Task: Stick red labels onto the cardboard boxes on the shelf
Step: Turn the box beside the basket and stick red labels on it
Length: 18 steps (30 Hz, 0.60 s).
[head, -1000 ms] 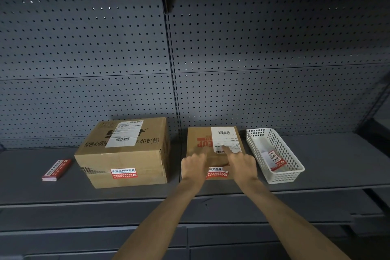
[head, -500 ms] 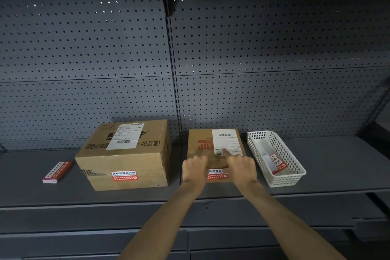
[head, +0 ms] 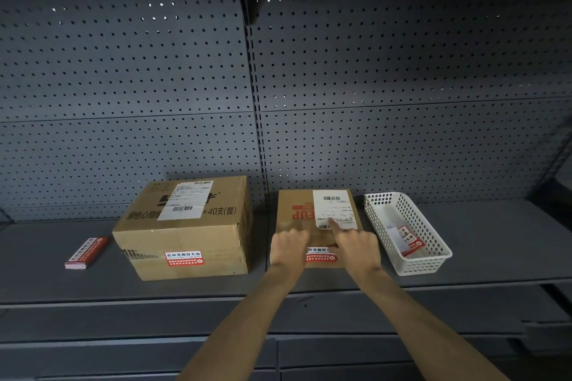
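Both forearms extended from bottom of view to the small box (head: 297, 227), at mid-shelf (head: 495, 254).

Change noted against the earlier views: little. Hands in nearly the same places on the small box as a second ago; red label (head: 320, 254) in the same spot at the box's front edge, now slightly more exposed between the hands. Judged: label stuck, pressing-down phase at or near its end. Shift in framing is camera motion only.

Left hand (head: 289, 249): loose fist, fingers curled together, knuckles on the box top at its left front. Pinching nothing visible.

Right hand (head: 356, 244): index finger (head: 333, 224) extended straight, tip on the white shipping slip (head: 334, 213); other fingers folded under. Holding nothing visible.

Big box (head: 188, 229), left of the small one, apart from it: red label (head: 184, 258) on its front face, flat, square to the edge. Judged complete.

Both boxes in view labelled. No third box visible; task judged finished or close to it, pending a check of adhesion at the small box's corner, partly hidden by the hands.

Label stack (head: 86, 253) lying at far left of shelf, well apart from the hands. White basket (head: 371, 204) just right of the small box, with loose labels or backings inside; which of the two, cannot tell.

Behind: pegboard (head: 123, 86), bare.
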### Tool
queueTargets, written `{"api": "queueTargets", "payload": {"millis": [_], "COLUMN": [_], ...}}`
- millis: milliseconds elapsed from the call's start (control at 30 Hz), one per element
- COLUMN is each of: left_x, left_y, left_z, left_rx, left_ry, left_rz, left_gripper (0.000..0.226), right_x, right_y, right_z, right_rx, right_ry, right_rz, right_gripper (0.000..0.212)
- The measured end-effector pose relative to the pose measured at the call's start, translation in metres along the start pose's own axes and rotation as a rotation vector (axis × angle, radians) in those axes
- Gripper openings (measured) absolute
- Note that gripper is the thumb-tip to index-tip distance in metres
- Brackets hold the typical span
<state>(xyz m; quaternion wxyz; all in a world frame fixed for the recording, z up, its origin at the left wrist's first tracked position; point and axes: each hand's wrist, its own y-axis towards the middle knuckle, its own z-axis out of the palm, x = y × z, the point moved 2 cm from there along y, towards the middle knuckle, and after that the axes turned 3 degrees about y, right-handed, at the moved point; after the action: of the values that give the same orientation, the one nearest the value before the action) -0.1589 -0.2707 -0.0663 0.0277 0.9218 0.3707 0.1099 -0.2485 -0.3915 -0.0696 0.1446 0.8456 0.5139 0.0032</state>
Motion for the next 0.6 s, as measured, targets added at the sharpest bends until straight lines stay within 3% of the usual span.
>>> {"api": "queueTargets", "payload": {"millis": [367,500,600], "left_x": [0.009,0.008,0.005], "left_y": [0.000,0.004,0.008], "left_z": [-0.011,-0.013,-0.013], "left_rx": [0.026,0.054,0.048], "left_ry": [0.175,0.251,0.282], "left_rz": [0.104,0.163,0.146], "left_gripper": [0.026,0.032,0.041], "right_x": [-0.015,-0.019,-0.019], "right_y": [0.009,0.015,0.014], "right_z": [0.013,0.015,0.010], "right_rx": [-0.113,-0.209,-0.155], "right_ry": [-0.119,-0.003,0.047], "right_rz": [-0.194,-0.262,-0.227], "right_gripper": [0.081,0.078,0.074]}}
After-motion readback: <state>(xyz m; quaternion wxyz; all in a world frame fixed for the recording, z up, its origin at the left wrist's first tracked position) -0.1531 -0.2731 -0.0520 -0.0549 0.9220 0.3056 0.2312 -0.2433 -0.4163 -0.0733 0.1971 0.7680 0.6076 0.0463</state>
